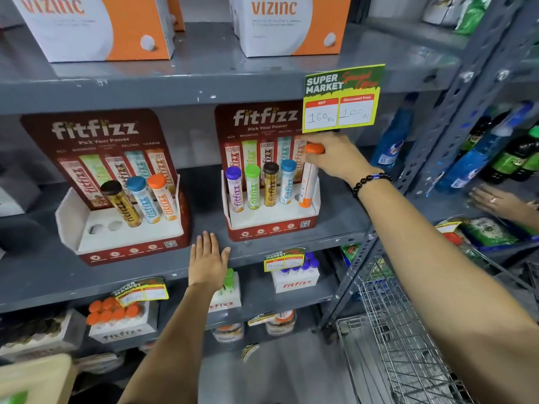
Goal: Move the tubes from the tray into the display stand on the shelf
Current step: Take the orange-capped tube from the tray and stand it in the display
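Note:
Two red fitfizz display stands sit on the grey middle shelf. The right stand (271, 231) holds purple, green, brown and blue capped tubes in a row. My right hand (335, 158) grips the orange-capped tube (309, 182) near its cap, with the tube's base in the rightmost hole of that stand. The left stand (128, 246) holds three tubes, brown, blue and orange, and shows two empty holes on its left. My left hand (208, 259) lies flat and open on the shelf edge between the two stands. White fitfizz trays of orange (116, 319), green (229, 290) and purple (296, 272) tubes stand on the shelf below.
A yellow price card (342, 97) hangs from the upper shelf just above my right hand. Vizinc boxes (291, 24) stand on the top shelf. A wire trolley (408, 330) is at the lower right. Another person's hand (495, 201) rests on the neighbouring rack with bottles.

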Demonstrator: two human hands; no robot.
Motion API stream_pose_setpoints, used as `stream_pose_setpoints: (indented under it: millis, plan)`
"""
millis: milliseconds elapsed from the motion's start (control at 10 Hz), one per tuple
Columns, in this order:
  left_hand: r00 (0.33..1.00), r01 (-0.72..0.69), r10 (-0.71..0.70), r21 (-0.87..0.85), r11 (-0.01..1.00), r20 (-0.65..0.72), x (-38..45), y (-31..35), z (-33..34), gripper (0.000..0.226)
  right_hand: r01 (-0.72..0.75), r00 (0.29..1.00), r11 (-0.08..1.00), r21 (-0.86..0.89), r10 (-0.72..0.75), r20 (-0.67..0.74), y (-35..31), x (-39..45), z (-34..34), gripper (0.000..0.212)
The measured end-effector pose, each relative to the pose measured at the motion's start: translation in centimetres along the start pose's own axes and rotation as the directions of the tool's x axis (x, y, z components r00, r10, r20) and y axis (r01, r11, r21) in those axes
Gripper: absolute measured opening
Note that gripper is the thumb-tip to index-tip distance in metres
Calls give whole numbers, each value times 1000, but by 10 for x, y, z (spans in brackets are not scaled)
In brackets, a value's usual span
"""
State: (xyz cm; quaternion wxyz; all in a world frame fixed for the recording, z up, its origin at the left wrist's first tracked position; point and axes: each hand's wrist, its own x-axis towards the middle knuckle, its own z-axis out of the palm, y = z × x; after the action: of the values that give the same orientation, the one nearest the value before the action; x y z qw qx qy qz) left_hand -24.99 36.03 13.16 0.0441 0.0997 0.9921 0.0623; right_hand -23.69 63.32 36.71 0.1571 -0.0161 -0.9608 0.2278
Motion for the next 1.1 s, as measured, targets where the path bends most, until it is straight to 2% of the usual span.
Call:
stream_pose_setpoints:
  millis: [100, 200, 300, 400, 500, 600, 700, 800, 900, 1100]
  plan:
    - [1000, -4, 4, -5, 1000, 12, 0, 0, -1, 61, -65, 998, 996, -68, 65, -12, -2, 7, 1, 27]
    - [1000, -4, 4, -9, 1000, 26, 0, 0, -2, 62, -147, 989, 979, -140, 147, -12, -2, 11, 4, 35]
    - [1000, -5, 5, -4, 1000, 22, 0, 0, -2, 62, -151, 988, 980, -126, 149, -27, -2, 12, 2, 32]
    - [1000, -5, 5, -2, 1000, 19, -1, 0, -2, 61, -177, 984, 978, -114, 179, 6, -5, 13, -2, 31]
    - [1000, -6, 6, 2, 1000, 13, -2, 1, -3, 61, -243, 963, 954, -179, 259, 77, -7, 18, -6, 26]
    - [1000, -5, 5, 4, 1000, 17, -2, 2, -4, 61, -271, 941, 937, -221, 306, 144, -9, 21, -11, 32]
    - [1000, -8, 8, 7, 1000, 25, -3, 3, -5, 61, -271, 933, 932, -241, 316, 172, -9, 23, -13, 35]
    - [1000, -9, 8, 12, 1000, 19, -3, 3, -6, 61, -283, 933, 939, -196, 317, 170, -6, 24, -12, 29]
    - [1000, -6, 6, 17, 1000, 16, -3, 3, -8, 61, -301, 947, 950, -89, 308, 85, -1, 25, -5, 26]
    - [1000, -2, 2, 18, 1000, 23, -4, 4, -6, 61, -222, 958, 972, -72, 204, -202, 7, 21, 15, 27]
